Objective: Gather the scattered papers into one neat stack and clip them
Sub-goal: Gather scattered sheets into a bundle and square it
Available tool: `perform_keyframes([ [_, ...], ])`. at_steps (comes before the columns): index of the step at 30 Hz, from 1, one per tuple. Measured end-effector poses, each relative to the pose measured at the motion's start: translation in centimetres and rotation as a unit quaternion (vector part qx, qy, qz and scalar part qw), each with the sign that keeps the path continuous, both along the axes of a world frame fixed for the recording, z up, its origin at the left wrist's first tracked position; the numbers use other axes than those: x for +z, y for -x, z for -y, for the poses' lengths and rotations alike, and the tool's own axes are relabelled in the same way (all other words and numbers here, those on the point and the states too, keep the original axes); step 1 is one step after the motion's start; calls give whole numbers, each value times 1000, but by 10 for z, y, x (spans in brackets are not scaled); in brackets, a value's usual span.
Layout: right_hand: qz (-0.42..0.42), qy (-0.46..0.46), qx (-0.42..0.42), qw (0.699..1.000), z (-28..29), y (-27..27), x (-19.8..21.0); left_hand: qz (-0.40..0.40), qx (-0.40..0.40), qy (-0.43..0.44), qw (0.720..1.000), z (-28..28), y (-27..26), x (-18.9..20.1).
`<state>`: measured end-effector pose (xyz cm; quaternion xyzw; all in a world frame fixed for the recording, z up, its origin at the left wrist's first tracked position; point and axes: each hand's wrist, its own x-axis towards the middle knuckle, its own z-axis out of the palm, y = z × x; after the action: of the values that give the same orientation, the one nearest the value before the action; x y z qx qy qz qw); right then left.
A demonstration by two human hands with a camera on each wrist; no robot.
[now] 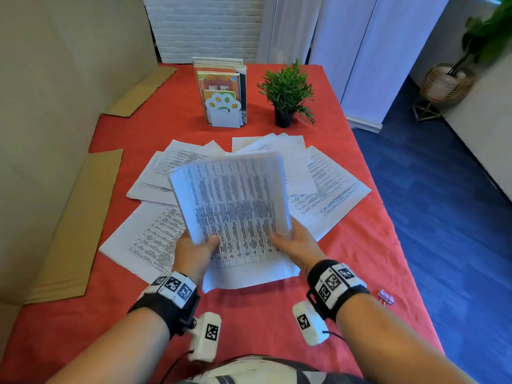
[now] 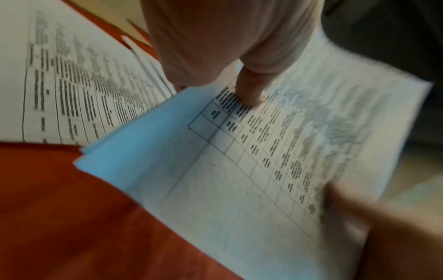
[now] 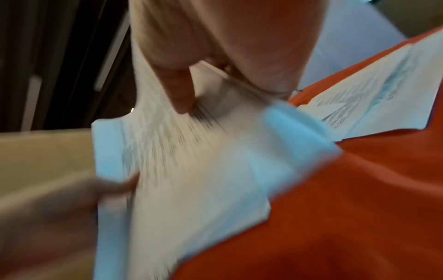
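A bundle of printed sheets (image 1: 235, 200) is lifted off the red table, tilted up toward me. My left hand (image 1: 198, 249) grips its lower left side, thumb on the top page (image 2: 249, 89). My right hand (image 1: 295, 242) grips its lower right side, thumb pressing the print (image 3: 179, 94). More loose sheets lie fanned on the cloth: to the left (image 1: 149, 236), behind on the left (image 1: 169, 167) and to the right (image 1: 329, 189). A small pink binder clip (image 1: 386, 297) lies near the table's right edge, beside my right wrist.
A file holder with books (image 1: 223, 92) and a small potted plant (image 1: 286, 95) stand at the back of the red cloth (image 1: 360, 259). Cardboard pieces (image 1: 72, 231) lie along the left edge against a beige wall. Blue floor drops off to the right.
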<state>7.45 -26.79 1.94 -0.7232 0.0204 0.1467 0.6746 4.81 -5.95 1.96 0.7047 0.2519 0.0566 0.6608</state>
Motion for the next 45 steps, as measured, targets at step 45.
perform_keyframes([
  [45, -41, 540, -14, 841, 9, -126, -75, -97, 120, -4, 988, -121, 58, -54],
])
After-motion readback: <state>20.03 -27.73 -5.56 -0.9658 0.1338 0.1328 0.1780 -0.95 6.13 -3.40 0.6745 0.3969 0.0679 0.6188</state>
